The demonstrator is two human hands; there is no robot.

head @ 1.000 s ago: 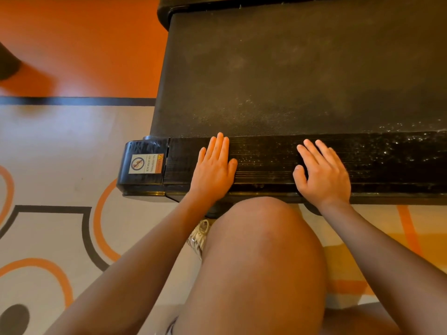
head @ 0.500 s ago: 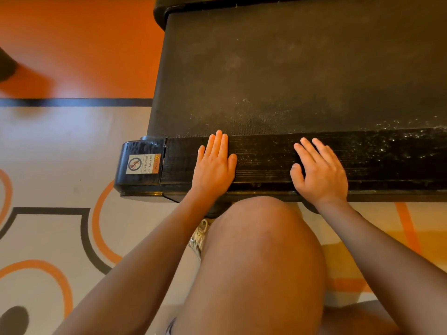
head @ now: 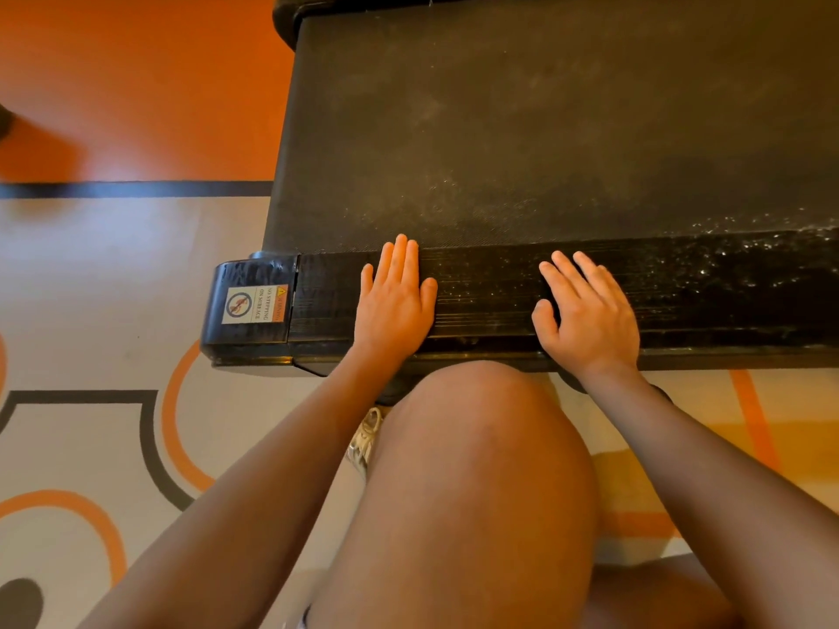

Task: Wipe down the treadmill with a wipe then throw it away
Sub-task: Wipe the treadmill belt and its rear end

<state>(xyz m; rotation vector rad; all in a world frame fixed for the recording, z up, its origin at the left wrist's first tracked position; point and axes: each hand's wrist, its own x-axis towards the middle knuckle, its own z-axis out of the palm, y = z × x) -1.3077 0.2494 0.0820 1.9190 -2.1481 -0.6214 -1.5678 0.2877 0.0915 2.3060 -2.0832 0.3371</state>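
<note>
Black treadmill side rail [head: 499, 301], left hand [head: 394, 306] and right hand [head: 590, 317] pressed flat, fingers straight, holding nothing

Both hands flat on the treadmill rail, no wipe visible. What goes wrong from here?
1. Neither the left hand nor the right hand holds a wipe; bare palms on the side rail would probably smear or pick up the white specks rather than clean them.
2. The left fingertips reach the belt edge; if the belt moved, they might get pinched.
</note>
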